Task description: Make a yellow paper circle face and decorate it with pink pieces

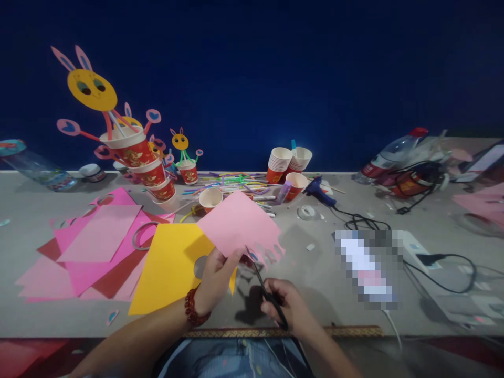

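My left hand (pixel 220 273) pinches the near edge of a pink paper sheet (pixel 240 220), holding it up over the table. Cut-out notches run along the sheet's right edge. In my right hand (pixel 287 302) is a pair of dark-handled scissors (pixel 271 299), its blades pointing up and left to the paper's lower edge near my left fingertips. A small blue-and-pink bit shows by the blades, partly hidden. Under the left hand lies a yellow paper sheet (pixel 165 273) with a round hole cut in it.
Pink and red sheets (pixel 98 236) pile at the left. Behind stand red paper-cup figures (pixel 136 152) with yellow faces, stacked cups (pixel 279 163) and many coloured sticks. A blue glue gun (pixel 321 191), cables, a blurred-out device (pixel 366 270) and a bottle (pixel 394 157) occupy the right.
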`<control>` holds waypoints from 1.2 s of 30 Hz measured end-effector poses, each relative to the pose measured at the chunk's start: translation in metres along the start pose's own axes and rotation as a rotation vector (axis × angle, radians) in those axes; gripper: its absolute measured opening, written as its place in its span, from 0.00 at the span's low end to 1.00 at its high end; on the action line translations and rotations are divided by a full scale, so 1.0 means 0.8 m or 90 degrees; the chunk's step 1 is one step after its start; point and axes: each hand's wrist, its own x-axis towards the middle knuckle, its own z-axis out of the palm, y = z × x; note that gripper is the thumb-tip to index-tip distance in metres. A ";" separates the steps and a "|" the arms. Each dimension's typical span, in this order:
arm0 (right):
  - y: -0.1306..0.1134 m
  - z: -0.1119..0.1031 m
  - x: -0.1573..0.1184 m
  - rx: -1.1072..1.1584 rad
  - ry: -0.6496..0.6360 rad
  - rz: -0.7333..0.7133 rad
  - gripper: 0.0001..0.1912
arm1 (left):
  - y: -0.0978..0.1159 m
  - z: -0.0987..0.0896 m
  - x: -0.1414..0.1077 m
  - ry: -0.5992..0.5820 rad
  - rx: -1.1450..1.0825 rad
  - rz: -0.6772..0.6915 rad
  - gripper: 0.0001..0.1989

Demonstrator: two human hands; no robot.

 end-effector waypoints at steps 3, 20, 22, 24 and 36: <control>-0.002 0.000 0.000 -0.006 0.001 -0.001 0.33 | 0.002 0.000 0.000 -0.016 0.011 0.002 0.15; -0.004 0.003 0.002 -0.056 0.023 -0.029 0.32 | 0.000 0.000 0.000 -0.022 0.018 0.025 0.14; -0.003 0.003 0.002 -0.058 0.024 -0.035 0.32 | -0.001 0.000 0.000 -0.021 0.010 0.024 0.14; -0.003 0.004 0.002 -0.059 0.026 -0.043 0.32 | 0.000 0.001 0.000 -0.025 0.004 0.022 0.14; -0.009 0.015 -0.001 -0.065 0.064 -0.055 0.32 | 0.000 0.003 0.000 -0.025 0.018 0.012 0.15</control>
